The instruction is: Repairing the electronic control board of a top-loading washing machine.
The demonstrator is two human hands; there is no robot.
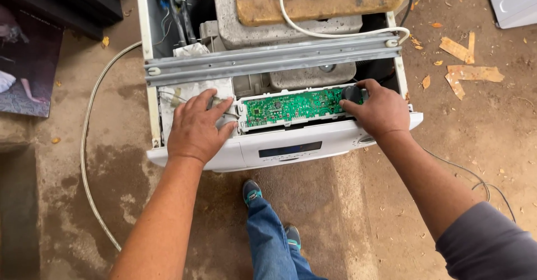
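Note:
I look down into an opened white washing machine [291, 148] with its top cover off. A long green circuit board [291, 107] lies in a white housing behind the front control panel. My left hand [196, 126] rests flat on the left end of that housing, fingers spread over the white detergent box area. My right hand [377, 109] grips the right end of the board, fingers around a dark round part there. A dark display window [290, 150] shows on the panel front.
A grey metal crossbar [268, 62] spans the cabinet, with a concrete weight [279, 31], a wooden board [313, 0] and a white cable [335, 33] behind it. A grey hose [86, 146] curves over the concrete floor at left. Cardboard scraps [464, 67] lie at right. My feet [251, 190] stand below.

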